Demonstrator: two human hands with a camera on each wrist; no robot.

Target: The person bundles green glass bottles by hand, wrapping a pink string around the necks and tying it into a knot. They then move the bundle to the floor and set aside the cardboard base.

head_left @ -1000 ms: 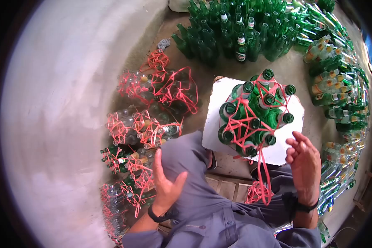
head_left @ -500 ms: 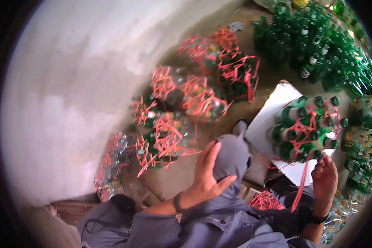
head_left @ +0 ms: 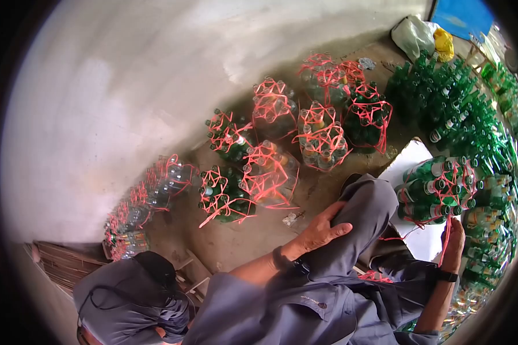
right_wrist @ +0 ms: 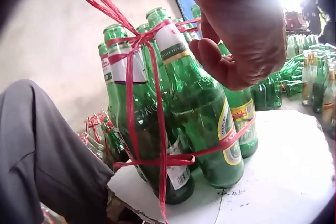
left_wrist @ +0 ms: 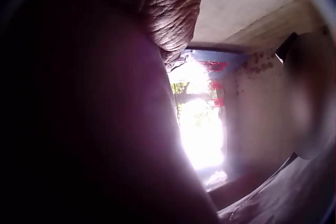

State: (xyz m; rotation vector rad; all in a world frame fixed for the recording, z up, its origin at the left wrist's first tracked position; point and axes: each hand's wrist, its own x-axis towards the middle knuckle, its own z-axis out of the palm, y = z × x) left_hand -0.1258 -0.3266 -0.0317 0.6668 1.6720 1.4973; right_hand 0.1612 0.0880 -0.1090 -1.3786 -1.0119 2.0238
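Note:
A bundle of green glass bottles [head_left: 437, 181] stands upright on a white board [head_left: 411, 152], bound with red plastic twine [right_wrist: 157, 103]. The twine crosses between the bottle necks, circles the bottles low down, and has a loose length hanging off the near side. My right hand [head_left: 454, 240] is at the bundle's near edge, its fingers bent beside the bottle necks in the right wrist view; I cannot tell if they grip a neck. My left hand [head_left: 323, 231] rests on the raised knee [head_left: 365, 213], fingers and thumb spread, holding nothing.
Several more twine-tied bundles [head_left: 322, 135] stand on the floor left of the knee, beside a pale wall [head_left: 126, 86]. Loose green bottles [head_left: 454, 100] crowd the back right, with more bottles [head_left: 486, 221] right of the board. Grey and yellow bags [head_left: 413, 37] lie behind.
The head view has swung left, so the bundle sits farther right in it. My right hand has come in from beside the bundle to its bottle necks. My left hand has settled on the knee.

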